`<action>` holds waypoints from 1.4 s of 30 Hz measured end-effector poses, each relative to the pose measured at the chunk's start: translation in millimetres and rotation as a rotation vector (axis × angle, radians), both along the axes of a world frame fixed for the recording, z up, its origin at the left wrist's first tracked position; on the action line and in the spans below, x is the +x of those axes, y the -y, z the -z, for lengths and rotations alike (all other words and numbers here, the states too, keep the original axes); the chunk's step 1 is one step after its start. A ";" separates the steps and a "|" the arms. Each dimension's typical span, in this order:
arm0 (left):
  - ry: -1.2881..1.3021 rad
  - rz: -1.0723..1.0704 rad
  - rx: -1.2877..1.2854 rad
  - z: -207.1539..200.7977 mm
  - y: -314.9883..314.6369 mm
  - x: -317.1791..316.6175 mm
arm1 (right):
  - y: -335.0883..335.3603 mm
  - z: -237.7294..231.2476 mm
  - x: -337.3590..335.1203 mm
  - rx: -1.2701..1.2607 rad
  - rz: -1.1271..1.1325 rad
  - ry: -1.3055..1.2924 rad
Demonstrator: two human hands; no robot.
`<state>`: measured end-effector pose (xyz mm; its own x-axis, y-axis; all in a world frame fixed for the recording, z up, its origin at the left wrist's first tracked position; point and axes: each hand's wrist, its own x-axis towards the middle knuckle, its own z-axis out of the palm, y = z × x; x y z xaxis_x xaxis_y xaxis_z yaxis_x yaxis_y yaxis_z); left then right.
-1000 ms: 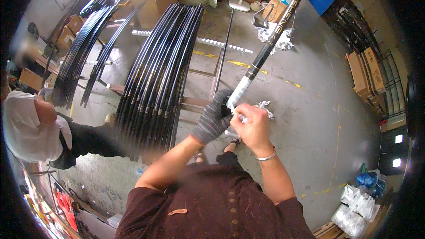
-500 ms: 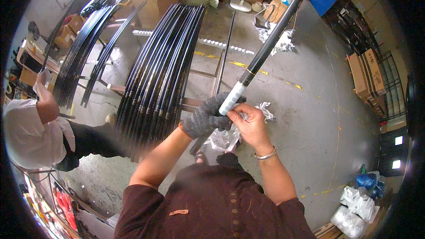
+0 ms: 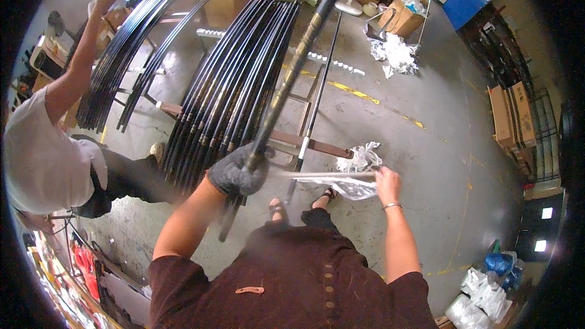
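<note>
My left hand [image 3: 241, 170], in a grey knit glove, grips a long black pole [image 3: 292, 73] near its lower end. The pole slants up and away to the right, and its end sticks out below the glove. Away to the right, my bare right hand [image 3: 388, 186], with a bracelet at the wrist, pinches a narrow whitish strip [image 3: 344, 175] stretched out sideways, blurred by motion. The strip's left end is near the glove; I cannot tell if it touches the pole. Clear plastic film [image 3: 356, 190] hangs below the strip.
Another black pole [image 3: 317, 97] with a white band leans by the rack [image 3: 289, 139]. Many black poles [image 3: 234, 79] lie on it to the left. A co-worker [image 3: 52, 152] stands at far left. Crumpled white plastic [image 3: 362, 157] lies on the floor; cartons [image 3: 512, 113] stand at right.
My right hand has moved right, away from the pole, with the strip stretched out. My left hand and the pole have shifted left. The white wrap no longer shows on the pole. The co-worker's arm has risen.
</note>
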<state>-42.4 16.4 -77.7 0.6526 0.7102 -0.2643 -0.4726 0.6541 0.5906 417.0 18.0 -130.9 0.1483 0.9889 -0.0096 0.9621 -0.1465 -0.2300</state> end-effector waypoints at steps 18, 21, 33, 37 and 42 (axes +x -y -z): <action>-1.064 -0.610 0.468 184.1 12.2 -42.0 | 363.4 156.9 298.0 -0.596 0.445 -0.066; -1.380 -0.482 0.621 213.4 -12.7 -17.7 | 360.6 154.6 215.5 -0.968 0.178 0.236; -2.108 0.007 0.640 250.7 -47.6 20.8 | 436.0 31.6 209.5 -1.116 0.634 0.314; -2.169 -0.016 0.624 249.5 -42.9 33.5 | 419.3 29.4 201.3 -0.782 0.864 0.141; -2.112 -0.146 0.938 249.7 -23.3 65.1 | 390.2 37.6 193.3 -0.525 0.926 -0.041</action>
